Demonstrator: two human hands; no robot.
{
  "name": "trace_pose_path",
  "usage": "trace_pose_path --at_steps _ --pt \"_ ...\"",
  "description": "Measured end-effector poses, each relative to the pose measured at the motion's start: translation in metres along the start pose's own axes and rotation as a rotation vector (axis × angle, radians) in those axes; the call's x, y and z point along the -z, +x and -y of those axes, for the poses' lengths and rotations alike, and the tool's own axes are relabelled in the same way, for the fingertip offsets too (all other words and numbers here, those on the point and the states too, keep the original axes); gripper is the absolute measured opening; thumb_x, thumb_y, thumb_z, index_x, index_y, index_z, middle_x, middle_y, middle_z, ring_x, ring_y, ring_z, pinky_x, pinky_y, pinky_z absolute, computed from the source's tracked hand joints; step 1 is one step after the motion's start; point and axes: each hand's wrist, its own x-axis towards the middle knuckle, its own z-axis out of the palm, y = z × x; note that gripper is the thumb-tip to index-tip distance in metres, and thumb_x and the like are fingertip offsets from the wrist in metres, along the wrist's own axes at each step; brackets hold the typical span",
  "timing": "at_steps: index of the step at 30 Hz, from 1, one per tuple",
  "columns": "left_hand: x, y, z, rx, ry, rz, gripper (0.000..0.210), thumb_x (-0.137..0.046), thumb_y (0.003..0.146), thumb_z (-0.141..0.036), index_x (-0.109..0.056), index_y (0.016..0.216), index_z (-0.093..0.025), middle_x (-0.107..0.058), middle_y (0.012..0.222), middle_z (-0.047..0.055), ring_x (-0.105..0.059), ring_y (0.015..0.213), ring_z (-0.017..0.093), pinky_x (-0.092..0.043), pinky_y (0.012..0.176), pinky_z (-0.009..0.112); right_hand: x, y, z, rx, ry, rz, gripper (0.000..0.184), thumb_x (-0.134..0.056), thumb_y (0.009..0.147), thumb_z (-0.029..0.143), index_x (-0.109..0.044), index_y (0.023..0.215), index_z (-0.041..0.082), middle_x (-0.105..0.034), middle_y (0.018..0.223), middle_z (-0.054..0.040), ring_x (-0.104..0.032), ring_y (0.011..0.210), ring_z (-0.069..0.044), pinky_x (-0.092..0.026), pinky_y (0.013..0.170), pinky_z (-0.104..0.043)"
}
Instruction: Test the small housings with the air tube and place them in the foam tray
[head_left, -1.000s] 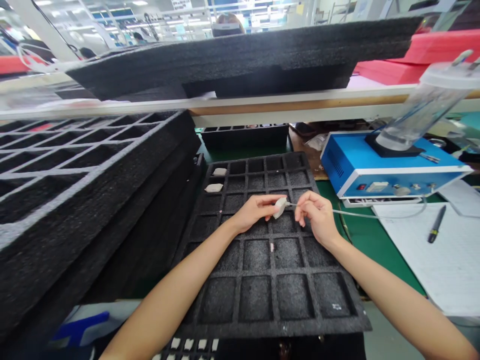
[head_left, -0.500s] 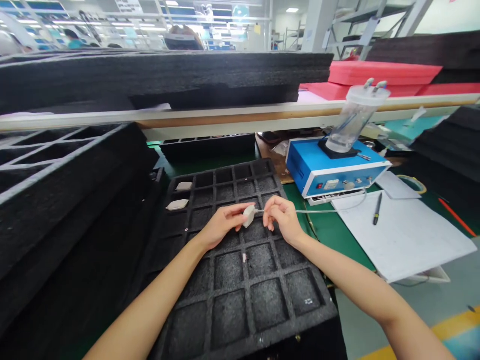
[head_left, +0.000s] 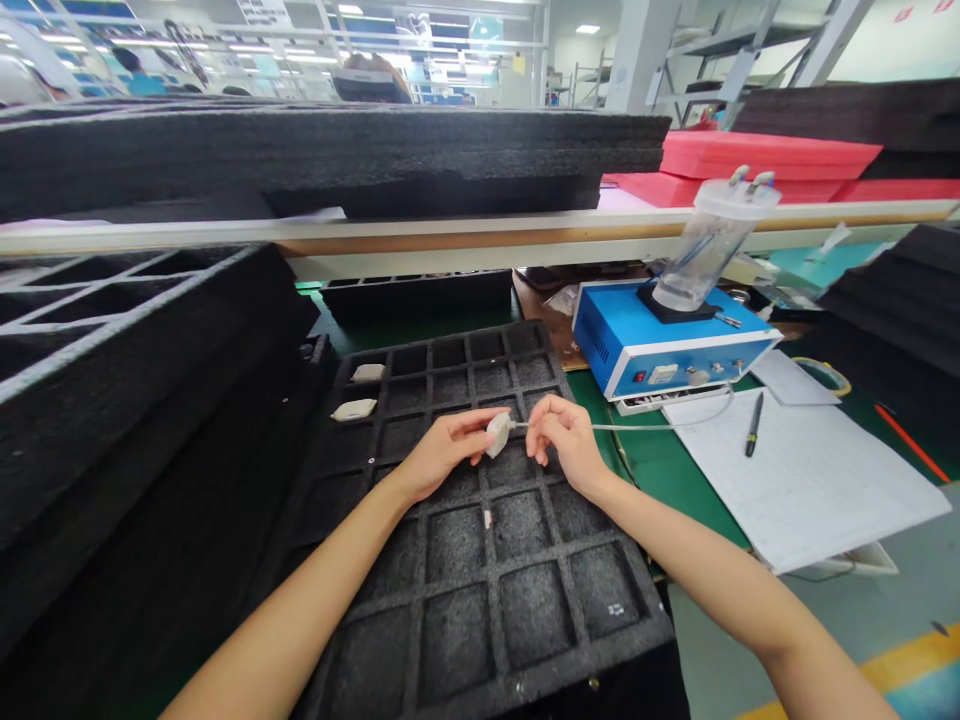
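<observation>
White piece (head_left: 498,436) being held over foam tray (head_left: 585,662)

It is being pinched by the left hand (head_left: 444,453), the thin tube (head_left: 634,428) by the right hand (head_left: 568,440). Through sideways tugging, their apparent joint could be getting strained loose.

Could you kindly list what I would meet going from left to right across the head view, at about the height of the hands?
Black foam stack, nearer unheld off-white piece, left hand, held off-white piece, right hand, dark pen, red-orange strip.
</observation>
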Motion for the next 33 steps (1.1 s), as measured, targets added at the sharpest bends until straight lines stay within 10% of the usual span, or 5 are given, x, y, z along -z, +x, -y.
trace_pose_path --at_steps 33 --pt "0.0001 -0.0003 0.0006 -0.013 0.025 -0.001 0.052 -0.073 0.068 -0.034 -0.064 0.115 -0.015 -0.063 0.090 0.008 -0.040 0.061 0.009 -0.031 0.051 0.021 0.0000 -0.0012 0.0011 -0.007 -0.021 0.000 0.003 -0.048 0.064 0.016 -0.050 0.065 0.018 -0.057 0.042 0.0049 -0.041 0.031 -0.007 -0.032 0.034 -0.017"
